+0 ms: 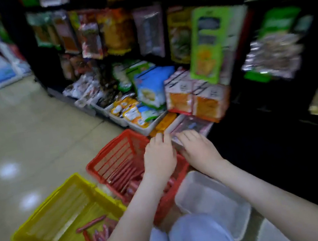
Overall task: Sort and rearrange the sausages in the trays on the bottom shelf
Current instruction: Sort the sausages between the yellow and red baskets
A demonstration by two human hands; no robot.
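Observation:
The frame is blurred by motion. Both hands reach to a white tray [204, 131] at the front of the bottom shelf, holding pinkish packets [192, 125]. My left hand [159, 156] lies at the tray's left edge, fingers forward next to orange packets [165, 123]. Over the tray's front rim sits my right hand [198, 149], fingertips on the packets. Whether either hand grips anything is unclear. Red sausages [121, 176] lie in a red basket [113, 156] below my left arm. More sausages [94, 238] lie in a yellow basket [49, 214].
An empty white tray [210, 198] stands on the floor by my knees, a second one [270, 236] at the lower right. Further shelf trays [147, 128] hold snack packets. Boxes [196, 98] stand behind the tray. Hanging packs fill upper shelves. Tiled floor [18, 134] lies left.

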